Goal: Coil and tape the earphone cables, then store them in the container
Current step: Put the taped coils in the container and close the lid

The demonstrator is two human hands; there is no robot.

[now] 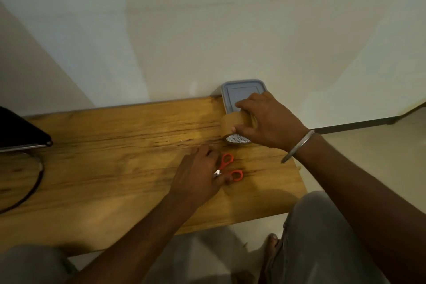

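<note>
My right hand (267,120) grips a brown tape roll (232,124) from above, near the back right of the wooden table (115,157). Behind it, against the wall, stands a grey lidded container (239,92). My left hand (198,175) rests over the blades of orange-handled scissors (230,168); whether its fingers grip them is hidden. No earphone cable shows in the head view.
A dark monitor edge (20,131) on a curved black stand (34,182) is at the table's left. The table's right edge lies close beside my right forearm, with floor below. My knees are under the front edge.
</note>
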